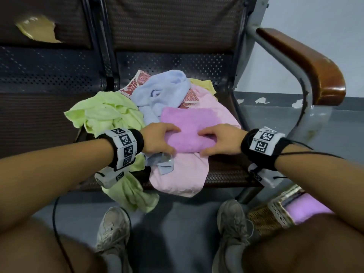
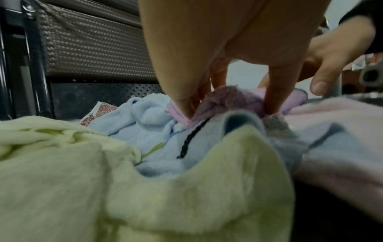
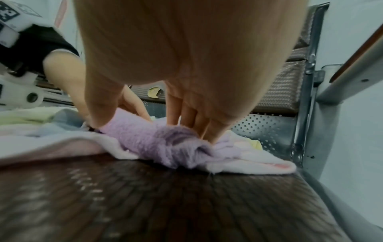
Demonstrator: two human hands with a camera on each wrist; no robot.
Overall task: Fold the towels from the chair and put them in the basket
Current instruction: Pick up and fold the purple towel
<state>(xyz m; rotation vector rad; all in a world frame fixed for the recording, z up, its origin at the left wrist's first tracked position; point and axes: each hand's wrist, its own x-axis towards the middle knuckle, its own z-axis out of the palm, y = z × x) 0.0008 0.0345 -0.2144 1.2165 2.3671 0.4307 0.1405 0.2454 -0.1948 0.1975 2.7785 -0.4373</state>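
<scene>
A folded purple towel (image 1: 189,125) lies on top of the towel pile on the chair seat (image 1: 226,174). My left hand (image 1: 174,140) pinches its near left edge, fingers on top and thumb below. My right hand (image 1: 202,143) pinches the near right edge the same way. The left wrist view shows fingers (image 2: 182,104) dug into the purple towel (image 2: 232,99). In the right wrist view the purple towel (image 3: 149,139) is bunched under my fingers (image 3: 207,129). On the floor at the lower right stands a woven basket (image 1: 275,215) with another purple towel (image 1: 307,207) inside.
Under and around the purple towel lie a pink towel (image 1: 183,174), a blue towel (image 1: 157,91), a green towel (image 1: 106,113) hanging off the seat front, a red-patterned cloth (image 1: 137,79) and a yellow one (image 1: 202,83). A wooden armrest (image 1: 307,64) stands on the right.
</scene>
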